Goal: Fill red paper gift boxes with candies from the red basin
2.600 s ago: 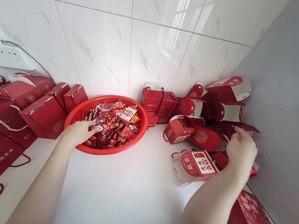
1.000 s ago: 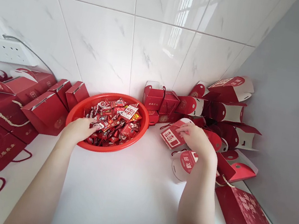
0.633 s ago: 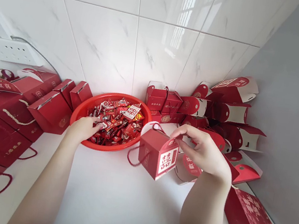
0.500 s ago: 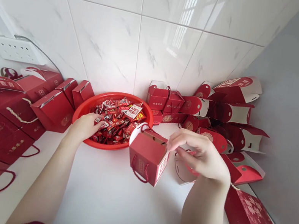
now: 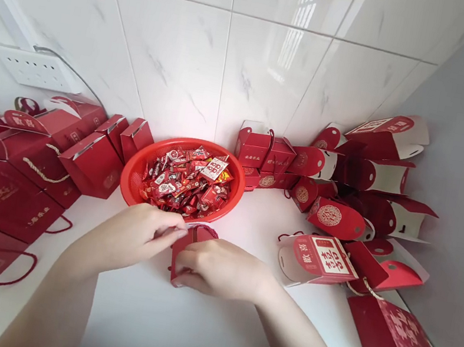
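Both hands meet on a small red box [image 5: 186, 249] on the tabletop [image 5: 186, 333]: the right hand [image 5: 219, 268] clasps it, the left hand [image 5: 138, 235] pinches its top edge. This looks like the opening step; next it needs the flaps spread before sweets [image 5: 188, 181] from the basket [image 5: 137, 166] go in.

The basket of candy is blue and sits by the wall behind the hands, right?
Not quite. The basket is red, not blue; the head view shows it. It does sit by the wall, full of candy, behind both hands.
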Demonstrator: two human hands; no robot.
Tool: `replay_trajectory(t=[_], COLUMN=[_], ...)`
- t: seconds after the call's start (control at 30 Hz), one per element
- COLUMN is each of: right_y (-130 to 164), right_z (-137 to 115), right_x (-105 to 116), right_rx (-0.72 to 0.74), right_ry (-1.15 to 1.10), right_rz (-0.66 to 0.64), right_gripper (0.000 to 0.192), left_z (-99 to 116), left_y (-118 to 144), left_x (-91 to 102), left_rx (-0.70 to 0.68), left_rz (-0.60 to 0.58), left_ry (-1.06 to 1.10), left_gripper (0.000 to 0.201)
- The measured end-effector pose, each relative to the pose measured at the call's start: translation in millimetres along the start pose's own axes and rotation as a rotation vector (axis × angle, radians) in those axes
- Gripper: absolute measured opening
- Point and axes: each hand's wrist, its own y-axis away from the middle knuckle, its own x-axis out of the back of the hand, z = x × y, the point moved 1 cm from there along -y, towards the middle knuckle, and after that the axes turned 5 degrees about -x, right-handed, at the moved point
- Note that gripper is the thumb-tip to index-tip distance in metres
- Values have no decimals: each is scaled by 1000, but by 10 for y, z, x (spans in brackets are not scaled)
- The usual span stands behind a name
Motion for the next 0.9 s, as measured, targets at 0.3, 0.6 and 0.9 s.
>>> replay_trajectory(t=[0.3,0.6,0.9], right_y=[34,132,274], right_z=[352,257,375], right_x=[5,157,271], right_rx=[-273,-360,-722], right_ry=[64,132,366], right_rz=[-47,91,82], right_gripper=[22,23,36], left_z=[-101,-13,-8], left_y=[-104,-206,-212], left_x=[-254,-448,-371], left_rx=[85,48,89], left_rz=[-220,-141,-140], left_ry=[141,103,206], left_gripper=[31,34,32])
